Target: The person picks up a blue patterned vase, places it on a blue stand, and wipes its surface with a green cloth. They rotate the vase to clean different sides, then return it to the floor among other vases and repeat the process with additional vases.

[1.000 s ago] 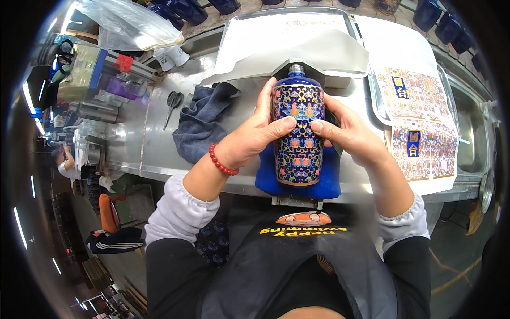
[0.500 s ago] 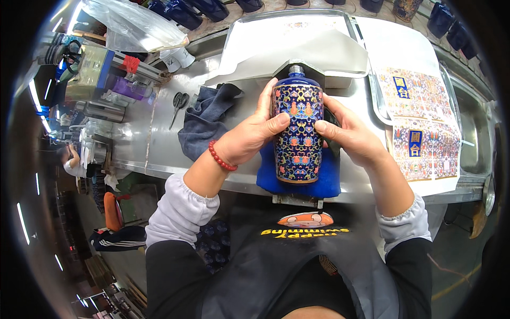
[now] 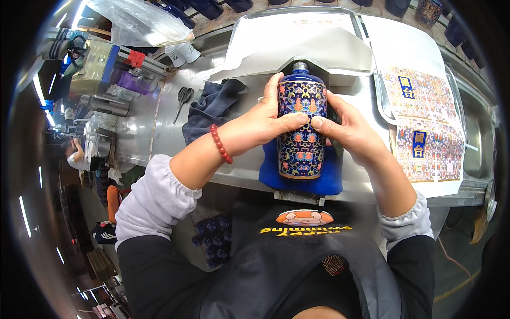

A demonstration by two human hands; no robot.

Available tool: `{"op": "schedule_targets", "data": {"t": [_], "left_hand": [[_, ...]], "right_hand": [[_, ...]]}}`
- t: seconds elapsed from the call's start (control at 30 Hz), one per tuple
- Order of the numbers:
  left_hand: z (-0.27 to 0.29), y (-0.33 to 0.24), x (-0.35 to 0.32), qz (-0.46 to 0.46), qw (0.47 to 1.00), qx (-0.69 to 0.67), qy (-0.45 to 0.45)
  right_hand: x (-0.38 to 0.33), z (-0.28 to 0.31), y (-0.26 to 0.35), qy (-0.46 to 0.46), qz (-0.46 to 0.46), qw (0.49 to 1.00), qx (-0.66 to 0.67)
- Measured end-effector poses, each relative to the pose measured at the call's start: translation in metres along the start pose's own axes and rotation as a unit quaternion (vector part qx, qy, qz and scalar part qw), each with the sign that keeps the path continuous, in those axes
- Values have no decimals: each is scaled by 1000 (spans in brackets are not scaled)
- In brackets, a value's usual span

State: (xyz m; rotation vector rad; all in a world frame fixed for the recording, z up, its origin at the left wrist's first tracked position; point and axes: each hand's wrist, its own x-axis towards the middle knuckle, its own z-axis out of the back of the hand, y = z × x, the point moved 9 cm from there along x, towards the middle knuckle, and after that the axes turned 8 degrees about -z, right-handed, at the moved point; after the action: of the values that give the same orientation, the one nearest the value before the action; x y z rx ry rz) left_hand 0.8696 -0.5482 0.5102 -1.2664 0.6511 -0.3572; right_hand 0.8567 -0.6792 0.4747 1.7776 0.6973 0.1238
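A dark blue bottle [image 3: 302, 143] covered in a colourful floral pattern lies tilted in front of me, its bare threaded neck pointing away. My left hand [image 3: 276, 119] holds its left side, thumb laid across the front. On the right side my right hand [image 3: 348, 127] grips it, with that thumb also pressed on the pattern. The two thumb tips nearly meet at the middle of the bottle. The other fingers are mostly hidden behind it. Beneath the bottle is a bright blue cloth [image 3: 332, 178] at the bench edge, over a metal support.
Printed pattern sheets [image 3: 425, 133] lie on the right beside a sink [image 3: 478, 139]. A tray [image 3: 239, 40] with white paper stands behind the bottle. Left are a dark cloth [image 3: 212, 106] and scissors [image 3: 183, 101]. Several blue bottles [image 3: 204, 8] line the back shelf.
My left thumb has slid right across the bottle's front toward my right thumb. My left forearm and elbow have swung outward. Both hands still hold the bottle.
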Motion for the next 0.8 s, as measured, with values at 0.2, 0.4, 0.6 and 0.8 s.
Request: {"op": "schedule_targets", "data": {"t": [0.2, 0.4, 0.6, 0.8], "left_hand": [[-3, 3, -2, -34, 999, -33, -20], [-1, 10, -4, -29, 987, -156, 23], [4, 6, -2, -1, 996, -91, 15], [3, -2, 0, -22, 999, -32, -9]], "right_hand": [[-2, 1, 0, 3, 7, 1000, 4], [2, 5, -3, 24, 4, 1000, 13], [5, 8, -5, -28, -30, 999, -17], [4, 4, -3, -39, -21, 999, -30]]}}
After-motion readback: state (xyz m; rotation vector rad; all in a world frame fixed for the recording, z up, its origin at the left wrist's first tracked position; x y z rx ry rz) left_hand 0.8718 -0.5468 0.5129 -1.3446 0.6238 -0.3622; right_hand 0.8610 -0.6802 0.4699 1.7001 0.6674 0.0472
